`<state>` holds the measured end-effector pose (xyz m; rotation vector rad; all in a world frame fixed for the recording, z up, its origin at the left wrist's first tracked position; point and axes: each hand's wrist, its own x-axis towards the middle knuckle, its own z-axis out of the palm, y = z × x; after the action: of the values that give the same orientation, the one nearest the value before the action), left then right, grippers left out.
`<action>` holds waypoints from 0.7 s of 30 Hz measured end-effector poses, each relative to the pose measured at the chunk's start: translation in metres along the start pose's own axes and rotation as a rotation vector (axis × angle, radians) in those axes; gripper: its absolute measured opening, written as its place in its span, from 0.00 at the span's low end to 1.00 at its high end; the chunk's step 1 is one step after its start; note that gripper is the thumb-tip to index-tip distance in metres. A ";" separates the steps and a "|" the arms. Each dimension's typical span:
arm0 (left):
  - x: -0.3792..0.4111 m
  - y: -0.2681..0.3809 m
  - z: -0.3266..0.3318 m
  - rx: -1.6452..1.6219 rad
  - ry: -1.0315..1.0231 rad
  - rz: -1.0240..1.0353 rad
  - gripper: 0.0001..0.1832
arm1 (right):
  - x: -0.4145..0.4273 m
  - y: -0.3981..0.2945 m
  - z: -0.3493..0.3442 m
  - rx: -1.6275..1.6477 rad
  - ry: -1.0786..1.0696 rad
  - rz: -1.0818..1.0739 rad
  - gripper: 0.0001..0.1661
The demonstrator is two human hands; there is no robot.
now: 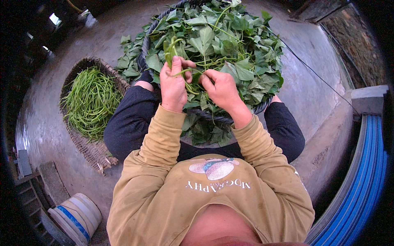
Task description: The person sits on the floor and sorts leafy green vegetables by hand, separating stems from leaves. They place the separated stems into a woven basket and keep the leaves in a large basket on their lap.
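Note:
My left hand (174, 87) grips a small bundle of green leaf stems (169, 50), with the thumb pressed along it. One thin stem (193, 70) runs from that hand across to my right hand (221, 89), where thumb and forefinger pinch its end. Both hands are above the near side of a large round basket with a dark, rope-like rim (146, 40). Heaped in it are broad green leaves (246, 72) on long stalks, which look like sweet potato leaves. The basket stands between my legs, and leaves hide most of its inside.
To my left, a woven scoop-shaped basket (89, 150) holds a pile of leafless green stems (92, 103). Loose leaves (130, 63) lie beside the large basket. A white bucket (75, 216) lies tipped at lower left. A dark cable (311, 69) crosses the right side, near blue corrugated panels (366, 172).

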<state>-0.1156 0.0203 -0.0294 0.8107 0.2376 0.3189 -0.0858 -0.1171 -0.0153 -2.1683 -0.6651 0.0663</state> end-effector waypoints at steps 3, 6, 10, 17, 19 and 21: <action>0.006 -0.009 0.003 0.010 0.102 0.164 0.11 | 0.002 0.005 -0.002 0.188 -0.067 0.125 0.13; -0.002 -0.009 0.009 -0.086 0.085 0.075 0.12 | 0.002 0.009 -0.001 0.243 -0.209 0.172 0.12; -0.001 -0.021 0.004 -0.002 0.072 0.066 0.12 | -0.002 0.011 0.006 0.217 -0.275 0.162 0.13; -0.001 -0.016 0.002 -0.155 0.046 -0.263 0.11 | -0.007 0.006 0.000 0.094 -0.298 0.133 0.14; 0.000 -0.013 0.001 -0.191 0.053 -0.276 0.11 | -0.005 0.005 -0.004 0.048 -0.359 0.228 0.14; 0.000 -0.012 0.003 -0.217 0.088 -0.271 0.11 | -0.006 0.012 -0.002 0.141 -0.420 0.241 0.14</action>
<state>-0.1124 0.0104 -0.0367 0.5426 0.3842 0.1221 -0.0856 -0.1276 -0.0241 -2.1019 -0.6037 0.6908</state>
